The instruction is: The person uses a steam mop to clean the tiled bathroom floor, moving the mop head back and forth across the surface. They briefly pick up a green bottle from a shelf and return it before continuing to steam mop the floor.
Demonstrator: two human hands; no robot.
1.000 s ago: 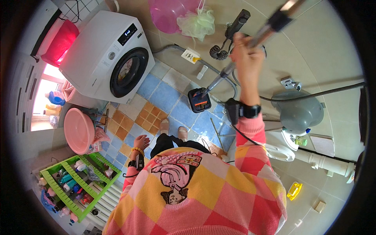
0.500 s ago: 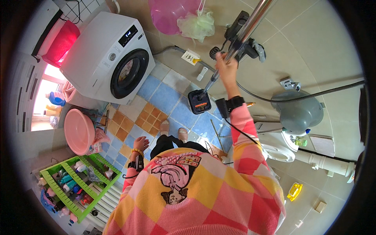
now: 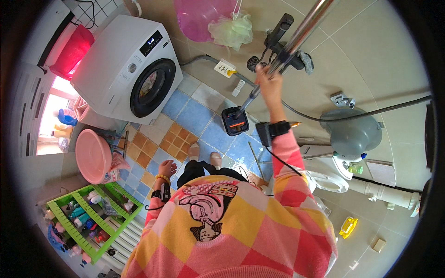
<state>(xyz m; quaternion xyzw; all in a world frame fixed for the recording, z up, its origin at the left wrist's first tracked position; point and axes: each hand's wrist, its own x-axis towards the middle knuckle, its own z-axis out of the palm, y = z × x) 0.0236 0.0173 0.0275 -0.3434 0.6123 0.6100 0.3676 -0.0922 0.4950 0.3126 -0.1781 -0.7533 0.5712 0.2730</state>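
Observation:
My right hand (image 3: 269, 79) is closed around a long shiny metal pole (image 3: 299, 37), which slants from the top of the view down to the floor. The pole's lower end meets a black square head or tray (image 3: 235, 121) with an orange strip, on the blue tiles. Whether the two are one piece, I cannot tell. My left hand (image 3: 167, 168) hangs low beside my legs, empty, fingers apart. A beaded bracelet and a strapped black device are on its wrist; another strapped device is on my right wrist.
A white washing machine (image 3: 125, 69) stands ahead on the left, near a pink basin (image 3: 91, 156). A green shelf rack (image 3: 69, 198) with several bottles is at lower left. On the right are a toilet (image 3: 330, 181), a grey basin (image 3: 352, 132) and a dark hose (image 3: 320, 119) along the wall.
The pole's upper part has tilted slightly to the right, still in my right hand. My left hand has hardly moved.

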